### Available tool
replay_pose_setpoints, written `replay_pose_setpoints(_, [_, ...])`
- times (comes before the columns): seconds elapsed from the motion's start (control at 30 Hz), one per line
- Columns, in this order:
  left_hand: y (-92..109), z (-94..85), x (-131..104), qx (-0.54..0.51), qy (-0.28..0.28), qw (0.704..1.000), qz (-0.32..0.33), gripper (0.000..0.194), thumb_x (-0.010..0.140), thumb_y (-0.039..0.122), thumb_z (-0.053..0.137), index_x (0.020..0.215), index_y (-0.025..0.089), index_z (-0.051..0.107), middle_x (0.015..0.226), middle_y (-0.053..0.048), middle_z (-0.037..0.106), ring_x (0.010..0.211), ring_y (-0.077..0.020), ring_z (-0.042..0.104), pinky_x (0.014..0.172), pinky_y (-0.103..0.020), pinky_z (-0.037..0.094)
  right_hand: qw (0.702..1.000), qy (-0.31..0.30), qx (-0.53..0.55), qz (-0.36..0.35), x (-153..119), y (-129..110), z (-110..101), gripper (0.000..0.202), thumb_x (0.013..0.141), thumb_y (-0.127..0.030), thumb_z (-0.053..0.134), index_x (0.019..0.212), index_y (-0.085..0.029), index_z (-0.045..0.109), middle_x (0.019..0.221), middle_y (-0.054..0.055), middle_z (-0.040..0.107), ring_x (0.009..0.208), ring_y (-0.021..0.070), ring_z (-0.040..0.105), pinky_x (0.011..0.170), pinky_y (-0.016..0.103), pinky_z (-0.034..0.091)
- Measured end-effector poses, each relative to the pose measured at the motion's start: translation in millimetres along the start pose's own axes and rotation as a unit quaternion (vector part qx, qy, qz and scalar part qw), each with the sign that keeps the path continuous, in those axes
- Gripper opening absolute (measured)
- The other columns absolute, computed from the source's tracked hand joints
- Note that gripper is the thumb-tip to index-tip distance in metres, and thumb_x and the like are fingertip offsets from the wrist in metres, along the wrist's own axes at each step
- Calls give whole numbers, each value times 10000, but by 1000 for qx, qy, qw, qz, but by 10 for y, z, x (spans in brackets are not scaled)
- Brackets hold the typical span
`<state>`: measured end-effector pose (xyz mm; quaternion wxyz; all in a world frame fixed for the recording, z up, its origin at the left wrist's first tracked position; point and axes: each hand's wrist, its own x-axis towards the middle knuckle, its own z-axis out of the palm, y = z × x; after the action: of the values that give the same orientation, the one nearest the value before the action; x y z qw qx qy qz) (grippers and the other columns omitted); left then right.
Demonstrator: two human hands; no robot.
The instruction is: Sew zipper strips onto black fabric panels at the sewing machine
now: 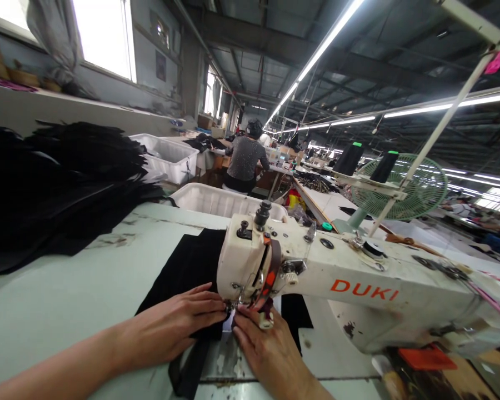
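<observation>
Black fabric point(183, 266) lies on the pale green table, running under the head of a white sewing machine point(316, 266) marked DUKI. My left hand point(179, 319) rests on this fabric, palm down, with fingers stretched toward the needle area. On the needle's right side my right hand point(264, 339) has its fingers bent and close together at the presser foot; what they pinch, if anything, is too small to make out. More black fabric point(296, 319) shows right of the needle, and a dark strip point(187, 369) hangs near the front edge.
A big pile of black pieces point(66, 183) covers the table's left. Behind the machine stand a white bin point(229, 203) and another bin point(169, 158). A person point(245, 158) sits farther back. Thread cones point(349, 160) and a green fan point(400, 186) are at the right.
</observation>
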<state>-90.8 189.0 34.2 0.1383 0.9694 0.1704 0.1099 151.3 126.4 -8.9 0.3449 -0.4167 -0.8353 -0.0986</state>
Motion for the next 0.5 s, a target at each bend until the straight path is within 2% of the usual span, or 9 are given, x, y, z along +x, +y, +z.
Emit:
replay_pose_setpoints(0.23, [19,-27,-8,8,-23,1000,-15,814,672,-44,474,1448,199,487,1462,-49,533,1403,-231,421,1224,-469,246,1000,10,24,-1,40,-15,-45,203,1024,-216,463,1022,-227,666,1023,22,732,931,212,687,968,361,537])
replay_pose_setpoints(0.37, [56,-72,-11,9,-1,1000,-6,718,745,-40,489,1429,178,509,1462,-79,531,1392,-241,438,1217,-484,254,1000,7,27,6,28,-1,-43,165,1005,-202,497,993,-224,660,993,26,728,914,223,678,919,366,550])
replay_pose_setpoints(0.5, [85,-94,-18,-26,24,999,-13,612,820,8,567,1395,215,555,1409,-77,584,1344,-253,501,1207,-486,270,1000,-6,25,8,-2,20,-25,137,990,-189,525,994,-233,655,970,20,724,895,224,678,913,391,544])
